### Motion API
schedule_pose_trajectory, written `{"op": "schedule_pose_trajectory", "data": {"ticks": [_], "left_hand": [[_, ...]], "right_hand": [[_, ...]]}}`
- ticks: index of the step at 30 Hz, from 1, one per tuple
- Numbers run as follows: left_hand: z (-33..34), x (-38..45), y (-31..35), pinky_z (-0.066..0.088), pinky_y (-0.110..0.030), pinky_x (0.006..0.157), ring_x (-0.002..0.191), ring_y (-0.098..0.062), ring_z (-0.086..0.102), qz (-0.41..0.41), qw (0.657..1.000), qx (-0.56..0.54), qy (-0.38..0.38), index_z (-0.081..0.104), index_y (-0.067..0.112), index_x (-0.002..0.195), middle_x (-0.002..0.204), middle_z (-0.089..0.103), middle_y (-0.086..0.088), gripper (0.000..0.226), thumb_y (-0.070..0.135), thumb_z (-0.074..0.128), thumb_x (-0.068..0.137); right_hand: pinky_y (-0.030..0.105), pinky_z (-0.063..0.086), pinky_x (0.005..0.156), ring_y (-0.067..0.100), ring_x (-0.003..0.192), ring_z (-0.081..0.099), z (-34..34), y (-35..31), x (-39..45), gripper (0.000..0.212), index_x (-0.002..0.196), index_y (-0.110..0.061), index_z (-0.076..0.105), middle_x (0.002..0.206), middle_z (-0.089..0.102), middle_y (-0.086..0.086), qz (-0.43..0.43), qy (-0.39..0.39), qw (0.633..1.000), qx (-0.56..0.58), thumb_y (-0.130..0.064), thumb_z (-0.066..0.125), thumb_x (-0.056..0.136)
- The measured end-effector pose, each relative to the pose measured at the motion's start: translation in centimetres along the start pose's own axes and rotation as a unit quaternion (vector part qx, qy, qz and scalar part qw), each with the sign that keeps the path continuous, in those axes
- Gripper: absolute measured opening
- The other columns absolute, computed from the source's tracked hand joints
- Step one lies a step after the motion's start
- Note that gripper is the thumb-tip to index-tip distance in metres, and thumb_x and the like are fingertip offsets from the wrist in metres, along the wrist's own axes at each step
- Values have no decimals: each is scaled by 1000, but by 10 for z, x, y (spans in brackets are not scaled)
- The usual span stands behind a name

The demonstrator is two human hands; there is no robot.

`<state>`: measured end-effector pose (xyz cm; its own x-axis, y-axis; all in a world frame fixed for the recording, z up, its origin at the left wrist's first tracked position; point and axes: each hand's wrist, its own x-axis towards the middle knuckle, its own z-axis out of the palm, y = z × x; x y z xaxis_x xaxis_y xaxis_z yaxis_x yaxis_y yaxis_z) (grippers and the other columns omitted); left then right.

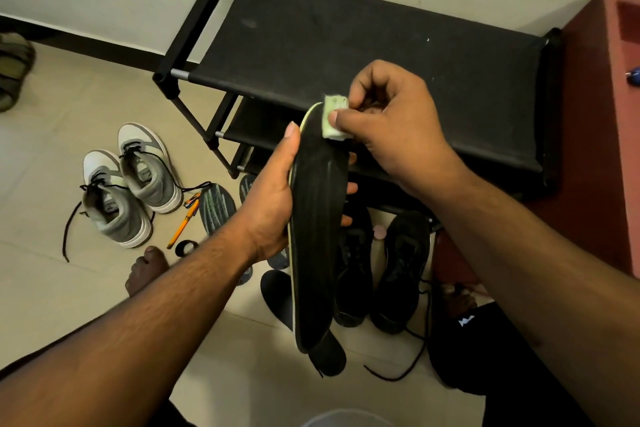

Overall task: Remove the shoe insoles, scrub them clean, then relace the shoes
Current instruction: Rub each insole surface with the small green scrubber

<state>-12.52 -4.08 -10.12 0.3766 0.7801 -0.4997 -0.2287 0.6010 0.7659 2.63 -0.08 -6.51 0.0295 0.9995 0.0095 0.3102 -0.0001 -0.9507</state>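
Observation:
My left hand (273,194) grips a long black insole (317,236) with a pale green edge, holding it upright in the middle of the view. My right hand (391,121) pinches a small pale green sponge (334,118) against the insole's top end. Below it, a pair of black shoes (377,267) stands on the floor with loose black laces. A second black insole (280,298) lies beside them. A grey and white pair of shoes (131,184) sits to the left, laces untied. Two grey patterned insoles (216,208) lie near those.
A black shoe rack (346,45) stands against the wall behind my hands. A red-brown cabinet (595,135) is at the right. Orange pens (183,222) and a small black ring (185,248) lie on the tiled floor. My bare foot (145,270) is at lower left.

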Motion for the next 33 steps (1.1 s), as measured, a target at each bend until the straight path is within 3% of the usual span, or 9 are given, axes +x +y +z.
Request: {"op": "schedule_pose_trajectory", "data": {"ticks": [5, 8, 10, 13, 17, 23, 26, 30, 33], "left_hand": [[-5, 0, 4, 46, -66, 97, 112, -35, 65, 64, 997, -9, 53, 64, 17, 122, 120, 68, -18, 67, 64, 33, 86], [-10, 3, 1, 52, -56, 92, 103, -28, 68, 131, 987, 0, 92, 68, 19, 116, 112, 72, -10, 65, 59, 20, 99], [-14, 5, 2, 56, -44, 84, 99, -24, 69, 162, 981, 18, 107, 64, 15, 122, 109, 73, -10, 66, 56, 17, 102], [-16, 8, 0, 57, -45, 84, 111, -34, 64, 191, 976, 57, 86, 50, 6, 139, 124, 62, -24, 70, 56, 24, 96], [-12, 9, -7, 56, -56, 84, 116, -36, 62, 174, 979, 90, 55, 46, 14, 144, 128, 61, -20, 63, 51, 27, 97], [-9, 7, -9, 46, -66, 92, 105, -34, 64, 139, 985, 63, 77, 68, 18, 114, 112, 66, -28, 58, 55, 31, 89], [-8, 4, -6, 48, -62, 90, 98, -35, 64, 168, 981, 48, 90, 67, 14, 112, 106, 68, -23, 61, 59, 33, 91], [-12, 2, 2, 55, -51, 91, 112, -33, 64, 239, 962, 43, 126, 63, 20, 121, 121, 67, -15, 74, 80, 53, 78], [-16, 2, 8, 57, -44, 82, 121, -36, 59, 241, 958, -25, 155, 56, 13, 132, 129, 63, -16, 71, 66, 38, 89]], "right_hand": [[25, 46, 43, 14, 47, 58, 1, 9, 1, 26, 70, -12, 51, 61, 53, 5, 127, 40, 990, 44, 9, 68, 73], [27, 45, 43, 27, 59, 69, 14, 15, -9, 28, 72, -12, 49, 70, 58, 14, 236, -15, 965, 116, 11, 64, 78], [27, 49, 48, 23, 59, 70, 21, 15, -15, 29, 73, -13, 48, 78, 65, 16, 283, -53, 943, 166, 9, 66, 80], [26, 54, 53, 19, 56, 63, 22, 8, -10, 32, 69, -15, 47, 68, 62, 9, 288, -52, 922, 256, 5, 70, 80], [27, 53, 56, 18, 58, 60, 14, -2, 1, 34, 67, -15, 47, 62, 58, 5, 226, -1, 919, 323, 4, 71, 80], [31, 50, 53, 17, 52, 59, 17, 2, -5, 34, 65, -15, 48, 60, 59, 5, 214, 15, 932, 292, 3, 73, 79], [27, 51, 50, 14, 49, 59, 24, 8, -10, 35, 65, -15, 47, 61, 57, 6, 247, 9, 935, 254, 5, 72, 78], [28, 50, 49, 9, 40, 54, 41, 17, -26, 34, 68, -15, 47, 61, 56, 5, 310, -36, 925, 218, 7, 70, 78], [25, 49, 48, 12, 43, 57, 54, 24, -37, 32, 70, -15, 48, 64, 60, 7, 374, -65, 897, 226, 6, 69, 79]]}}
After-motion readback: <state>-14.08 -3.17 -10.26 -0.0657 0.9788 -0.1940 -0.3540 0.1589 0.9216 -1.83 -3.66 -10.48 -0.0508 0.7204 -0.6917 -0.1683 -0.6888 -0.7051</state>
